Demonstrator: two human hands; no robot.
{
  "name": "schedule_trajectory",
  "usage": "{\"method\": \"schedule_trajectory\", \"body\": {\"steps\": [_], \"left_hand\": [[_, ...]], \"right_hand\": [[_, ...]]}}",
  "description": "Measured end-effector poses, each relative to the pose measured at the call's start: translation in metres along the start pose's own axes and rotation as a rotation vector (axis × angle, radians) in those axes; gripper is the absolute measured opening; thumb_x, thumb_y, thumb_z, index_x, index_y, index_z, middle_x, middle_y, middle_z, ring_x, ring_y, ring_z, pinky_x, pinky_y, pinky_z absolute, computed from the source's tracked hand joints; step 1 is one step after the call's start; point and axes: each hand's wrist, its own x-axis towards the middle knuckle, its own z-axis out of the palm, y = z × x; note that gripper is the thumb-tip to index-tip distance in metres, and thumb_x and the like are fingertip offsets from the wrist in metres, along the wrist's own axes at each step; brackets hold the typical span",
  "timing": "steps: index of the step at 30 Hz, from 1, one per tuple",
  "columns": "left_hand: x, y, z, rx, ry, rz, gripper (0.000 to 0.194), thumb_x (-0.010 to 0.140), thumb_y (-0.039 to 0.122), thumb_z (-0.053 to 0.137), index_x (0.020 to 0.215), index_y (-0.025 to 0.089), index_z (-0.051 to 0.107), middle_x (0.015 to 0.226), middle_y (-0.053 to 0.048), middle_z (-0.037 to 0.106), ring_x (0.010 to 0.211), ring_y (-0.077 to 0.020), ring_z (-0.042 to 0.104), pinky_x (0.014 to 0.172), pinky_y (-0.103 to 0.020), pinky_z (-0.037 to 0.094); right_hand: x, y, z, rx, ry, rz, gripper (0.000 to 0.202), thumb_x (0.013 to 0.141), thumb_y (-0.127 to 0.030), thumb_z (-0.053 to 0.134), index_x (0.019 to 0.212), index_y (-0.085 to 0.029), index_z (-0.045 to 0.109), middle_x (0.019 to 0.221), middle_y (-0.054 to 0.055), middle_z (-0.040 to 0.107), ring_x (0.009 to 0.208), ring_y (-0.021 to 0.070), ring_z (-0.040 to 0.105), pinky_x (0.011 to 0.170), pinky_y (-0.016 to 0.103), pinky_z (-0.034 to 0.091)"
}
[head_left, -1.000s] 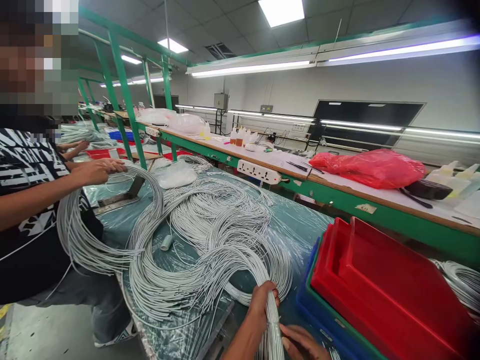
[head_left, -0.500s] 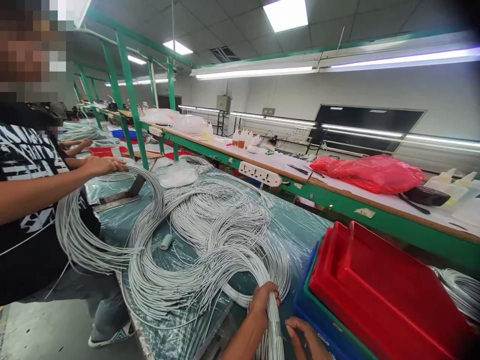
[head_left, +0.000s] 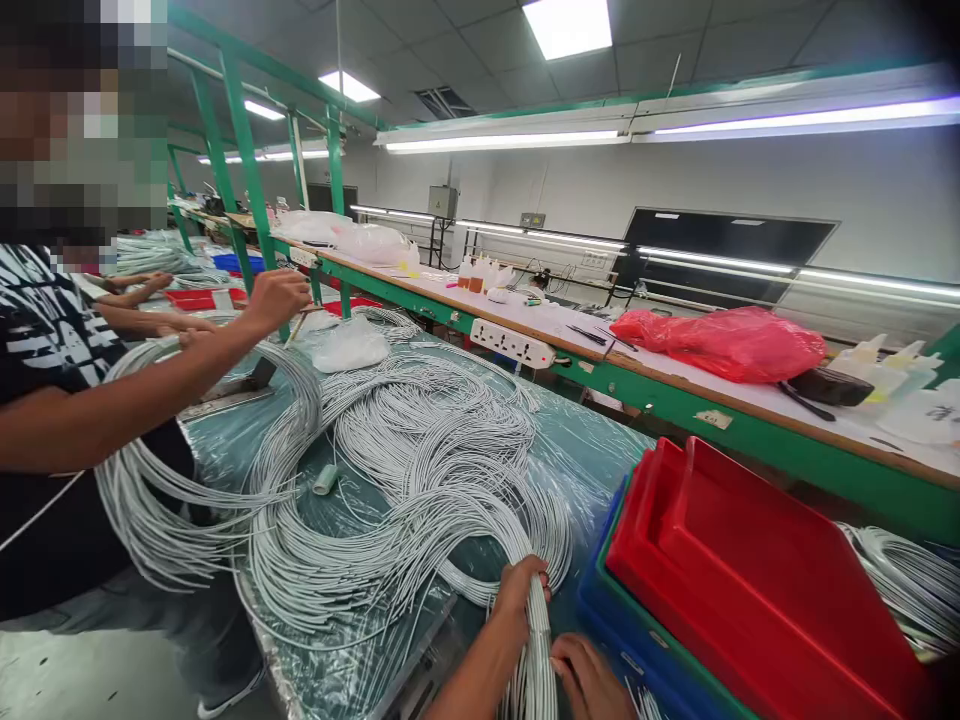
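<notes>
Gripping the bundle of grey cables at the near table edge: left hand is wrapped tight round it from the left, fingers closed over the strands, right hand sits just beside it lower down, fingers curled against the bundle, but whether it actually clamps the strands I can't tell, frame edge cuts it off; bundle runs up from the hands and fans out into the big looped cable pile spread over the plastic-covered green table; looks like the gather-and-align step, ends being collected into one hank at the table edge, pile mostly still loose so I'd say early to mid way; next move probably needs the left hand's grip kept firm while the right draws strands straight, since the loops cross each other and could snag or drag the pile; small grey spool lies among the loops; stacked red trays in a blue bin sit just right of the hands; co-worker's hand across the table lifts another cable loop; red bag and power strip on the far bench
</notes>
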Motion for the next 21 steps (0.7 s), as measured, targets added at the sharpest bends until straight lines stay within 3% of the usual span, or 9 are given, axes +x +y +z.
{"method": "schedule_trajectory", "body": {"steps": [4,8,14,18,21], "left_hand": [[-0.006,0.007,0.006,-0.044,-0.001,0.018,0.021,0.07,0.009,0.042,0.05,0.014,0.043,0.038,0.003,0.039,0.03,-0.0067,0.035,0.032,-0.016,0.023],[-0.01,0.01,0.01,-0.075,-0.001,0.042,0.023,0.072,0.008,0.038,0.05,0.015,0.04,0.037,0.004,0.037,0.029,-0.0067,0.034,0.032,-0.016,0.024],[-0.009,0.005,0.008,-0.103,-0.033,0.075,0.022,0.07,0.011,0.042,0.049,0.016,0.037,0.039,0.004,0.038,0.031,-0.0061,0.034,0.033,-0.016,0.024],[-0.014,0.007,0.003,-0.106,-0.094,0.061,0.019,0.072,0.014,0.043,0.053,0.017,0.038,0.041,0.005,0.039,0.032,-0.0063,0.036,0.032,-0.015,0.025],[-0.018,0.012,-0.002,-0.064,-0.132,0.003,0.025,0.073,0.014,0.042,0.049,0.016,0.04,0.038,0.004,0.038,0.03,-0.0068,0.035,0.031,-0.016,0.025]], "right_hand": [[0.0,0.004,0.015,-0.356,0.138,-0.18,0.024,0.089,-0.012,0.029,0.092,-0.022,0.051,0.083,0.001,0.06,0.084,0.0104,0.06,0.069,0.016,0.049],[0.008,-0.003,0.02,-0.406,0.247,-0.062,0.019,0.09,-0.014,0.031,0.085,-0.02,0.048,0.073,0.001,0.058,0.069,0.011,0.06,0.058,0.018,0.047],[0.018,-0.012,0.013,-0.204,0.373,0.106,0.032,0.094,-0.029,0.026,0.074,-0.019,0.049,0.063,0.001,0.056,0.056,0.0114,0.057,0.05,0.02,0.044],[0.01,-0.013,0.021,0.115,0.29,0.396,0.047,0.09,-0.053,0.024,0.08,-0.017,0.053,0.076,0.006,0.06,0.07,0.0157,0.059,0.063,0.025,0.047],[0.006,-0.016,0.025,0.48,0.208,0.58,0.05,0.084,-0.06,0.035,0.092,-0.014,0.055,0.083,0.007,0.057,0.079,0.016,0.056,0.073,0.025,0.044]]}}
